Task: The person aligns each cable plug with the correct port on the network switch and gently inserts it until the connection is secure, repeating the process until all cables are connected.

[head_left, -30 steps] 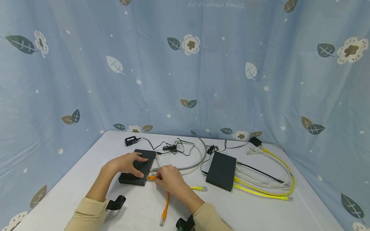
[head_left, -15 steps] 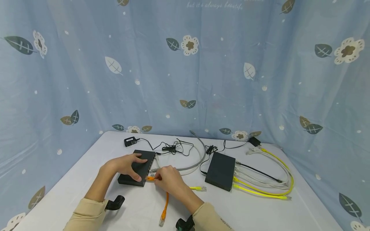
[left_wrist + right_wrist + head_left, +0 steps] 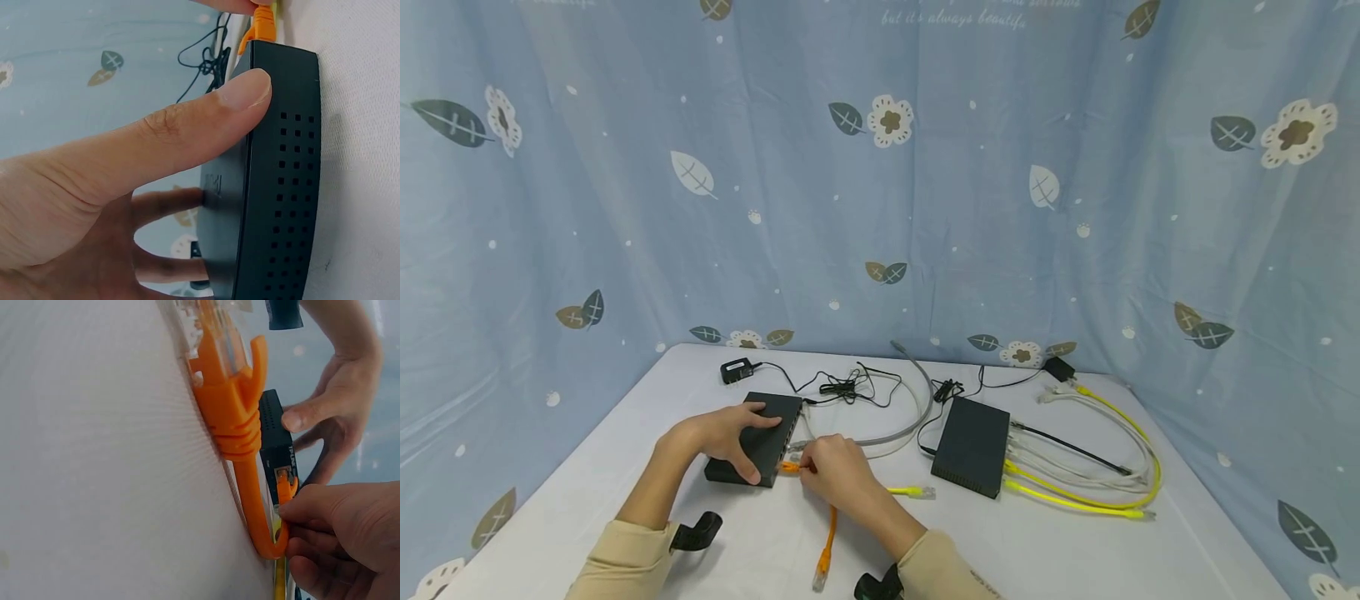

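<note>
A black network switch (image 3: 767,442) lies at the left of the table. On its top my left hand (image 3: 718,435) rests with spread fingers, the thumb (image 3: 244,94) along the near front edge. At its right side my right hand (image 3: 841,473) pinches an orange network cable (image 3: 250,506) just behind one plug. That plug (image 3: 285,486) sits at the end port of the switch. The cable's other plug (image 3: 822,573) lies loose near the front of the table. A grey cable (image 3: 880,438) runs up to the switch beside the orange one.
To the right lies a second black switch (image 3: 972,446) with yellow (image 3: 1075,500), white and black cables. Black adapter cords (image 3: 842,386) and a power adapter (image 3: 737,370) are behind. A yellow plug (image 3: 913,492) shows past the right forearm. A patterned curtain (image 3: 880,208) hangs behind.
My left thumb has slid toward the near edge of the switch. The right hand keeps its pinch on the orange cable, almost in place.
</note>
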The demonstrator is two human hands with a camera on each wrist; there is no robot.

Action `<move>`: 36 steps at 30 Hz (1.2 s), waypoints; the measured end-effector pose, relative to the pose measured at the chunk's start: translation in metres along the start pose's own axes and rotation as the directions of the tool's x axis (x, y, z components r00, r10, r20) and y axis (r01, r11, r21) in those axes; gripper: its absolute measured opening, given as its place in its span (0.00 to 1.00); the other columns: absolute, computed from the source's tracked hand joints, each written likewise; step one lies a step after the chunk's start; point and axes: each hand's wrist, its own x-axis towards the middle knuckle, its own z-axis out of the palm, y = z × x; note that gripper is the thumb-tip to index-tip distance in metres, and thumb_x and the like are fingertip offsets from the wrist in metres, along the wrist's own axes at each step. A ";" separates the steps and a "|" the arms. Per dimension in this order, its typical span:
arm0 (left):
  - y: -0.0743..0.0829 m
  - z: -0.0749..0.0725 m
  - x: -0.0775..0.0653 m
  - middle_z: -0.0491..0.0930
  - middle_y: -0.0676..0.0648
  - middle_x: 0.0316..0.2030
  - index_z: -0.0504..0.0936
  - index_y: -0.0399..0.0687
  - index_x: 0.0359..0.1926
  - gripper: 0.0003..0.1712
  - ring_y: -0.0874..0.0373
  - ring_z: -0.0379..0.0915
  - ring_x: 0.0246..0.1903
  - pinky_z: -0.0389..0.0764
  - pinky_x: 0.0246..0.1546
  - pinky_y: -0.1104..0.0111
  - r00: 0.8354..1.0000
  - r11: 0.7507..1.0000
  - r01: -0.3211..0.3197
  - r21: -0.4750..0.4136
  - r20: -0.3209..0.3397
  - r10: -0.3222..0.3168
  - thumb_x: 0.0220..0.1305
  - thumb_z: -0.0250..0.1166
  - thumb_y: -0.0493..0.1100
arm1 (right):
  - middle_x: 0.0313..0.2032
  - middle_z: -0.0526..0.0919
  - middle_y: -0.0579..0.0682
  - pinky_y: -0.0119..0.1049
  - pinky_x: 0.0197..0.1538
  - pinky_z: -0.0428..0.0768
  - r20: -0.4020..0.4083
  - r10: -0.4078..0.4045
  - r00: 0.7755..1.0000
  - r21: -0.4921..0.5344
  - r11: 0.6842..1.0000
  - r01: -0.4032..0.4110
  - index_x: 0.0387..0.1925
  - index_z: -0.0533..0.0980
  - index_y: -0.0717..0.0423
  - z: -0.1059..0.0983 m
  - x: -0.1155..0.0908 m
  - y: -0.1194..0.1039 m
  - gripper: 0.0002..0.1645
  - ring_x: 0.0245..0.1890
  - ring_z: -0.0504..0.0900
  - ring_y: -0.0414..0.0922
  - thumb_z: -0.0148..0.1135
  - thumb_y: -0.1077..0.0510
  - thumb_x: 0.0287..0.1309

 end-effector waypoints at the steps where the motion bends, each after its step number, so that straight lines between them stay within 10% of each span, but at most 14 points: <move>1: -0.001 0.000 0.000 0.51 0.36 0.75 0.69 0.57 0.71 0.59 0.30 0.48 0.72 0.64 0.60 0.34 1.000 1.000 -0.002 -0.004 -0.006 0.002 0.34 0.84 0.56 | 0.22 0.83 0.36 0.20 0.22 0.66 -0.006 -0.006 1.000 -0.012 1.000 0.006 0.29 0.87 0.45 0.000 0.000 0.000 0.03 0.18 0.69 0.28 0.70 0.58 0.53; 36: -0.005 0.008 -0.007 0.56 0.33 0.73 0.74 0.52 0.67 0.51 0.27 0.51 0.70 0.64 0.62 0.35 0.995 0.998 -0.058 0.006 -0.077 0.058 0.38 0.82 0.57 | 0.24 0.85 0.37 0.18 0.22 0.67 0.054 -0.055 0.997 -0.005 0.998 0.055 0.29 0.87 0.47 -0.002 0.006 0.005 0.04 0.17 0.69 0.26 0.68 0.58 0.55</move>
